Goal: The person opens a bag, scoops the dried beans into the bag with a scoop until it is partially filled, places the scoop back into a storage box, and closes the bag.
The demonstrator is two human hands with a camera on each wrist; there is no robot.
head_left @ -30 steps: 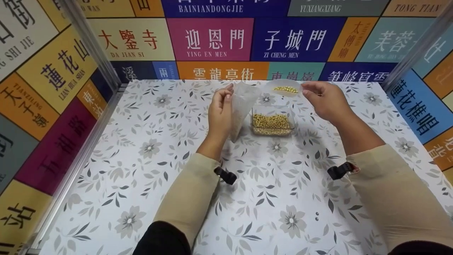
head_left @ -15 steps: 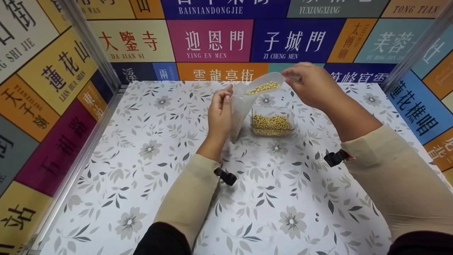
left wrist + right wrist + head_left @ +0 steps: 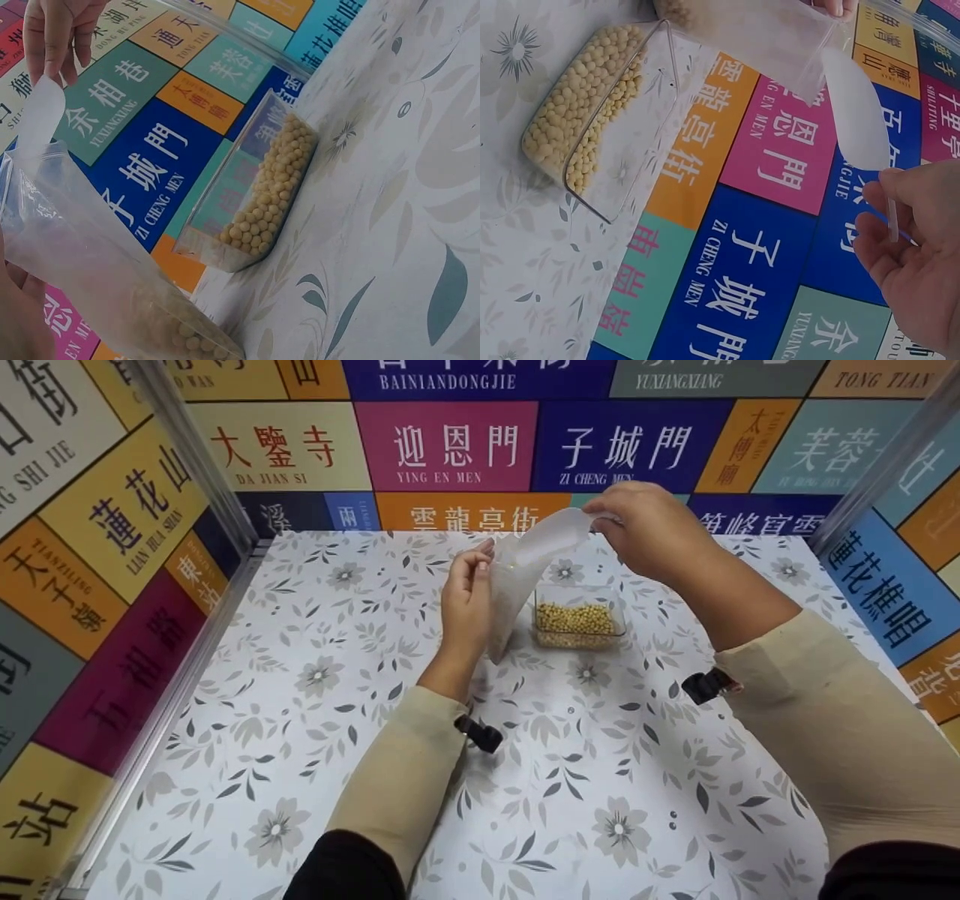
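Note:
My left hand (image 3: 466, 600) holds a clear plastic bag (image 3: 510, 592) upright by its side. Some soybeans (image 3: 191, 339) lie in the bottom of the bag in the left wrist view. Pinched by its handle in my right hand (image 3: 652, 529), a translucent white scoop (image 3: 559, 534) tilts down to the left with its tip at the bag's mouth. In the right wrist view the visible side of the scoop (image 3: 857, 112) bears no beans. Just right of the bag stands a clear rectangular container (image 3: 577, 593), partly filled with soybeans (image 3: 576, 619).
A white tablecloth (image 3: 315, 780) with grey flowers and leaves covers the table. Colourful panels (image 3: 442, 446) with printed characters stand behind the table and at both sides. Metal posts (image 3: 217, 480) mark the corners.
My right hand has brought the scoop left and up to the bag's mouth and tipped it. The soybeans seen in the scoop before are gone from it. My left hand stays put.

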